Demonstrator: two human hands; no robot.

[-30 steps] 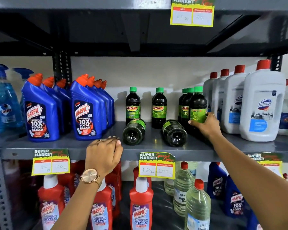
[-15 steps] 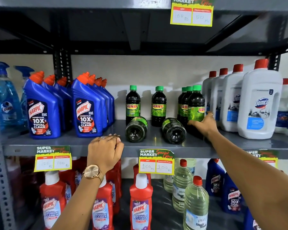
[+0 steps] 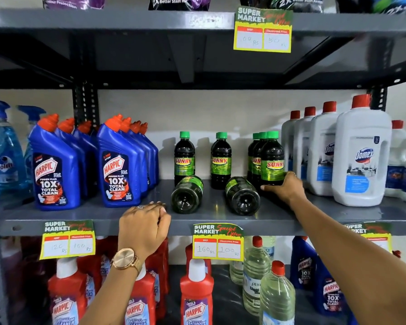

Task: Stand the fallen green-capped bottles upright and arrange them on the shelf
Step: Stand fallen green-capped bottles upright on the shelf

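On the middle shelf point(image 3: 220, 221), not much is changing from a second ago, honestly. The right hand point(image 3: 285, 190) is still sitting at the base of the front upright bottle point(image 3: 272, 158) in the right-hand cluster, fingers curled around its lower part, looks like it's nudging it into line against the ones behind. That bottle is turning a bit compared to a moment ago, label now facing more forward. The left hand point(image 3: 143, 227) is staying loosely closed on the shelf's front edge, holding nothing, just bracing.

Both fallen bottles are lying where they were: the left fallen bottle point(image 3: 186, 194) and the right fallen bottle point(image 3: 242, 195), bases toward the camera, caps pointing back. So the standing row is getting tidied, but the real job isn't started yet, I'd say. The right one is just beside the hand, probably next up.
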